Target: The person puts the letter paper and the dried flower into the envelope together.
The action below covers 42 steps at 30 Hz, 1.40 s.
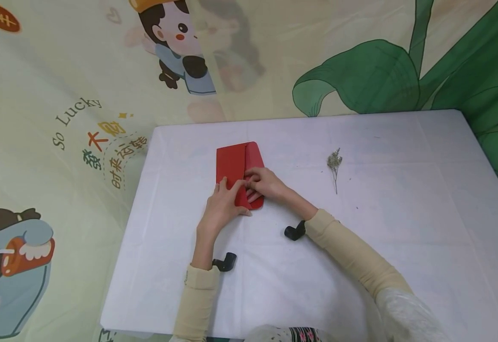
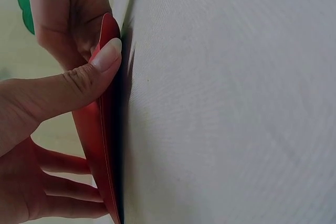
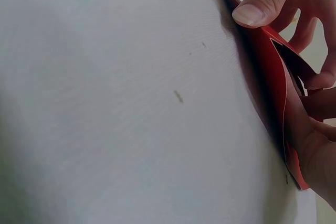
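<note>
A red paper envelope (image 1: 230, 161) lies on the white-covered table, its rounded flap (image 1: 255, 159) opened out to the right. My left hand (image 1: 223, 204) holds the envelope, with the fingers on top and the thumb (image 2: 79, 85) against the near edge. In the right wrist view the envelope's mouth (image 3: 294, 64) gapes apart by the left fingers. My right hand (image 1: 268, 183) reaches in from the right, its fingers at the mouth and over the flap. Its fingertips are partly hidden, so whether they pinch anything inside cannot be seen.
A small dried flower sprig (image 1: 334, 164) lies on the table (image 1: 403, 190) to the right of the hands. Black wrist-worn devices (image 1: 295, 231) stick out by both sleeves. A printed cloth (image 1: 257, 109) hangs behind the table and along its left side.
</note>
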Available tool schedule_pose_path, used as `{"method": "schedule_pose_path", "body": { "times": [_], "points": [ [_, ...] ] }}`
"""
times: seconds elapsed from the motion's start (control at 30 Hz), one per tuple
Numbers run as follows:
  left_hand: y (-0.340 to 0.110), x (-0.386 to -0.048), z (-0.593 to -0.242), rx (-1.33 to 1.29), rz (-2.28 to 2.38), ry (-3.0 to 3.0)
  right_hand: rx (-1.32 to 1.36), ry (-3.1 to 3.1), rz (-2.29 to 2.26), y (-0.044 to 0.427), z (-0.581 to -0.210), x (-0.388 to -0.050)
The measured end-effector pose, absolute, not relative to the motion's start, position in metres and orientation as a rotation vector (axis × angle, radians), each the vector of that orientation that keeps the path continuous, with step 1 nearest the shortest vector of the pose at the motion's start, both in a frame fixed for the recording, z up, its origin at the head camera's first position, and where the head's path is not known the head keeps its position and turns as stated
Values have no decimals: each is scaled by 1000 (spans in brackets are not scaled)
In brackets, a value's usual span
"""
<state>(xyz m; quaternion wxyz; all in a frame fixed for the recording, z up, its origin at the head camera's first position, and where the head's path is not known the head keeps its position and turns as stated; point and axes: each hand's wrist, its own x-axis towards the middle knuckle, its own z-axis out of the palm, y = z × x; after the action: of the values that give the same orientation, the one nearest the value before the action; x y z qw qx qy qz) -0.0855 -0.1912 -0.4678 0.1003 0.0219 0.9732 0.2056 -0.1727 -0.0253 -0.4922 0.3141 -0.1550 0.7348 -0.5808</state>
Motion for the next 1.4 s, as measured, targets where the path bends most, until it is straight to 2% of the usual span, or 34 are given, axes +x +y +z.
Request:
{"method": "schedule_pose_path", "body": {
  "times": [0.77, 1.17, 1.4],
  "points": [
    [-195, -89, -471, 69, 637, 2862, -384, 1970, -1551, -11, -492, -172],
    [-194, -86, -470, 29, 652, 2858, -492, 2261, -1456, 23, -478, -161],
    [-192, -87, -468, 57, 639, 2875, -521, 2646, -1197, 43, -468, -159]
  ]
}}
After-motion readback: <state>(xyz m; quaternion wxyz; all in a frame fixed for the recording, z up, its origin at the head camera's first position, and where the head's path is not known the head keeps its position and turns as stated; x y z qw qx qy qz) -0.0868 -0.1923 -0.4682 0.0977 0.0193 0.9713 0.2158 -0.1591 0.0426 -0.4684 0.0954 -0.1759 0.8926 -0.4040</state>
